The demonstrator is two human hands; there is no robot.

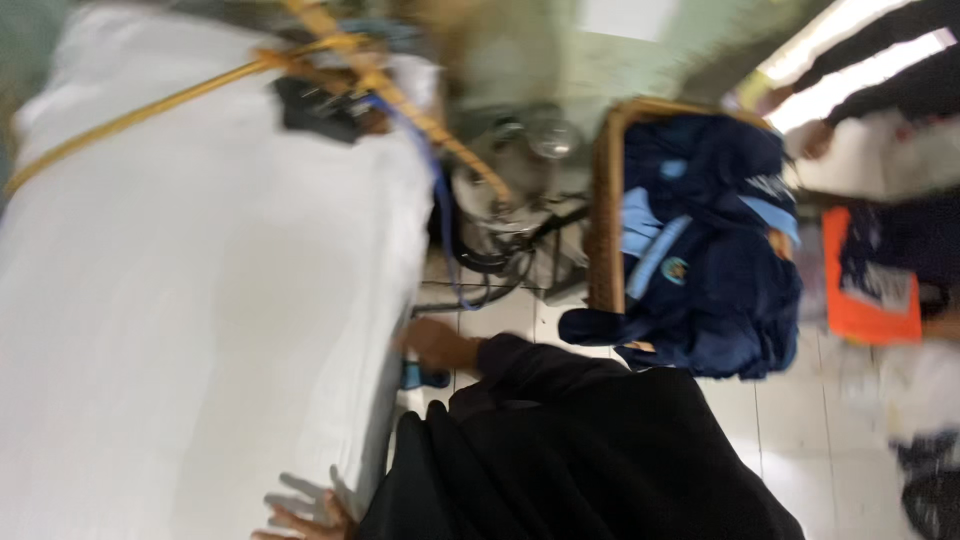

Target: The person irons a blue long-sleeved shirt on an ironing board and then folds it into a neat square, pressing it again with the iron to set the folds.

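Two hands rest on a large white sack [190, 300] bound with yellow rope [150, 108]. Left hand [300, 517]: fingers spread flat. Right hand [435, 345]: finger state cannot be told.

both hands [436, 343] [300, 516] against a white cloth-covered table [200, 300], navy garments [710, 270] nearby

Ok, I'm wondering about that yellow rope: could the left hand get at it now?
Probably not without shifting: the left hand lies spread on the white bundle at its near end, and the yellow rope crosses its far end.
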